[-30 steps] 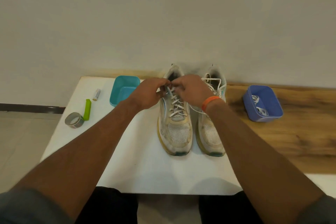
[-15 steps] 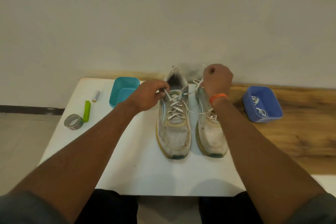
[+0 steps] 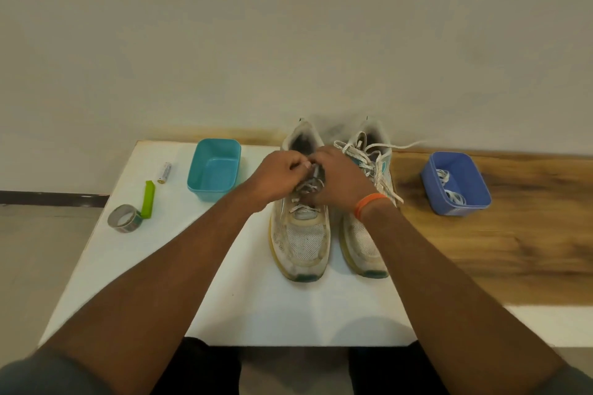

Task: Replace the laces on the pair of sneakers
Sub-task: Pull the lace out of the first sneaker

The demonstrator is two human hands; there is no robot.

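Two worn white sneakers stand side by side on the white board (image 3: 128,266), toes toward me. Over the tongue of the left sneaker (image 3: 303,237) my left hand (image 3: 276,178) and my right hand (image 3: 337,179) meet, fingers curled and pinching its white lace (image 3: 308,187) near the top eyelets. The right sneaker (image 3: 369,234) has its lace (image 3: 375,157) pulled loose, lying in a heap over the tongue with one end trailing right on the wooden surface. A blue tub (image 3: 455,184) to the right holds coiled white laces (image 3: 452,192).
An empty teal tub (image 3: 214,168) sits left of the sneakers. Further left lie a battery (image 3: 165,172), a green clip (image 3: 148,199) and a roll of tape (image 3: 125,218). The wooden tabletop (image 3: 513,244) extends right; a wall stands right behind the sneakers.
My right hand, which was pulling a lace strand up and to the right over the right sneaker, has come back to the left sneaker's top eyelets beside my left hand.
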